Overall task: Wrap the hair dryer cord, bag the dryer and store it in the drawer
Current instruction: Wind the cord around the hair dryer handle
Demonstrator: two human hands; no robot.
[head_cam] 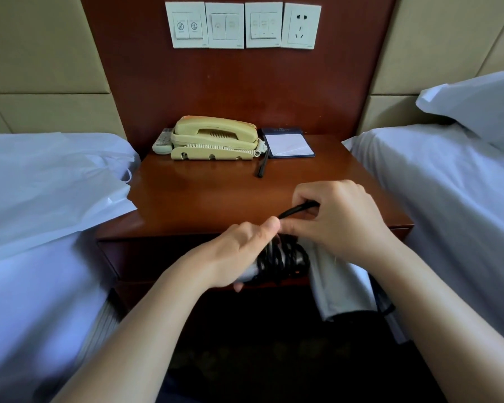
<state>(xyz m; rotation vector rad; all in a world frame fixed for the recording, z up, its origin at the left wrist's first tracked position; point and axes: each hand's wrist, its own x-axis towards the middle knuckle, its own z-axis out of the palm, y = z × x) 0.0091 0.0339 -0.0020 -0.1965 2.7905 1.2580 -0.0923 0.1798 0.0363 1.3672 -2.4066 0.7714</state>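
A wooden nightstand (204, 196) was set between two white-sheeted beds, beneath a dark red wall panel. In front of its near edge, the hair dryer (277, 261) was clasped in the left hand (236, 254), its fingers closed around the body and the black cord (296, 210) coiled upon it. The free end of the cord was pinched in the closed right hand (335, 216), just above the left thumb. A grey bag (338, 286) was seen hanging beneath the right wrist. Further back, a cream telephone (214, 138), a notepad (288, 144) and a pen (263, 166) were ranged on the nightstand.
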